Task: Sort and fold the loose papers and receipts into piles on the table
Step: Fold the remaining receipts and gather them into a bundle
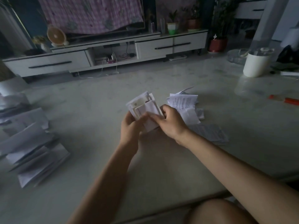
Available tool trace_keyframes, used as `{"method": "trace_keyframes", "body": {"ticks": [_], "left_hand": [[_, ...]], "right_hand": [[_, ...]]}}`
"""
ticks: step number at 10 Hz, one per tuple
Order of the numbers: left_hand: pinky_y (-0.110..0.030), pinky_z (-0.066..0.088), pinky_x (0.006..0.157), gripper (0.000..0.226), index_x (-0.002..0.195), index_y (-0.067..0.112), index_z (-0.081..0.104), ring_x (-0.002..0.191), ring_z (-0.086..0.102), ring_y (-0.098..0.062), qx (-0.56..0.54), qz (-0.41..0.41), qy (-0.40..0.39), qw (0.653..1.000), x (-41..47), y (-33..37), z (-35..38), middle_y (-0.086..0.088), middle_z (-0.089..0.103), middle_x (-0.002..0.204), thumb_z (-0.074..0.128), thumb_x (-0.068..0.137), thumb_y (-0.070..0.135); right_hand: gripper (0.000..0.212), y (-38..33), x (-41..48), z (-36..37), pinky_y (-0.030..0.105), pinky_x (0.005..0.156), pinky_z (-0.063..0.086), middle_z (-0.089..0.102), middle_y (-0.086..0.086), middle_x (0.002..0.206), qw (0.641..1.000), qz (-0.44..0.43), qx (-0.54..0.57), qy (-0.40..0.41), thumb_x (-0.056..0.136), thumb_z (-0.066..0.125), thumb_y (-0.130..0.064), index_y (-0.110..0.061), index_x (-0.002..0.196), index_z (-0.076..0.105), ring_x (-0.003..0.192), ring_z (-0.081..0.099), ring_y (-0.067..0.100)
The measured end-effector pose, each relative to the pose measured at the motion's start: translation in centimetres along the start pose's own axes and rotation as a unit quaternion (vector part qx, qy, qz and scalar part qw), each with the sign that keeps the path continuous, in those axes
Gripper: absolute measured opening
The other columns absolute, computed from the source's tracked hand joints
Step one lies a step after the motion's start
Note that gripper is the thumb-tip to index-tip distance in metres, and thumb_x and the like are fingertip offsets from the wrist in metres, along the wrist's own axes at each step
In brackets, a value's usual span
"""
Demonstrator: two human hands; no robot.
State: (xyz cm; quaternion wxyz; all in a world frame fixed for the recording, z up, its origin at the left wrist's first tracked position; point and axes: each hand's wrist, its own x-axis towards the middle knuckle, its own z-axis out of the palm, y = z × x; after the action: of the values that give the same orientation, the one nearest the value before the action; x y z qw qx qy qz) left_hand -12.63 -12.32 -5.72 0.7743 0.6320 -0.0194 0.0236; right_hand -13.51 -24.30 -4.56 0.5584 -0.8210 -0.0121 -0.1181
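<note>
You face a home living room: long white media cabinet with black handles (48, 63), pink checked cloth (90, 13) draping a flat television (135, 26), potted plants (173, 26).

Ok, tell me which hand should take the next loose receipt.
Probably right: the right hand lies beside the loose receipts, while the left hand, farther away, grips the folded bundle.

Bare forearms reach forward; left hand (130, 126), right hand (172, 122) meet (fingers (155, 118) curled round folded papers (144, 106)).
</note>
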Motion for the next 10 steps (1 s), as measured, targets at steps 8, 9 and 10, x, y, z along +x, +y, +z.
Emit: {"method": "trace_keyframes", "body": {"ticks": [8,9,10], "left_hand": [[-0.029,0.057,0.068,0.014,0.092,0.011,0.063,0.07,0.066,-0.015,-0.114,-0.145,-0.116,0.976,-2.0,0.4,2.9,-0.005,0.069,0.077,0.05,0.09,0.009],[-0.029,0.055,0.073,0.012,0.09,0.012,0.062,0.079,0.063,-0.016,-0.113,-0.157,-0.106,0.975,-2.3,0.6,2.4,-0.007,0.064,0.086,0.05,0.09,0.011],[-0.031,0.053,0.088,0.012,0.097,0.022,0.057,0.098,0.061,-0.015,-0.158,-0.165,-0.101,0.968,-2.2,0.5,1.8,-0.001,0.061,0.102,0.05,0.088,0.025]], "right_hand": [[0.057,0.7,-0.2,-12.7,0.023,0.074,0.043,0.055,-0.008,0.094,0.871,0.145,-0.411,-0.228,0.061,0.085,-0.031,-0.02,0.109,0.056,0.089,0.054,0.013],[0.055,0.6,-0.4,-12.7,0.023,0.074,0.044,0.051,-0.011,0.087,0.87,0.145,-0.415,-0.222,0.06,0.086,-0.031,-0.021,0.107,0.057,0.088,0.054,0.014],[0.056,0.3,-0.5,-12.6,0.025,0.076,0.044,0.051,-0.007,0.094,0.872,0.139,-0.421,-0.208,0.059,0.086,-0.03,-0.023,0.105,0.056,0.092,0.053,0.015]]}}
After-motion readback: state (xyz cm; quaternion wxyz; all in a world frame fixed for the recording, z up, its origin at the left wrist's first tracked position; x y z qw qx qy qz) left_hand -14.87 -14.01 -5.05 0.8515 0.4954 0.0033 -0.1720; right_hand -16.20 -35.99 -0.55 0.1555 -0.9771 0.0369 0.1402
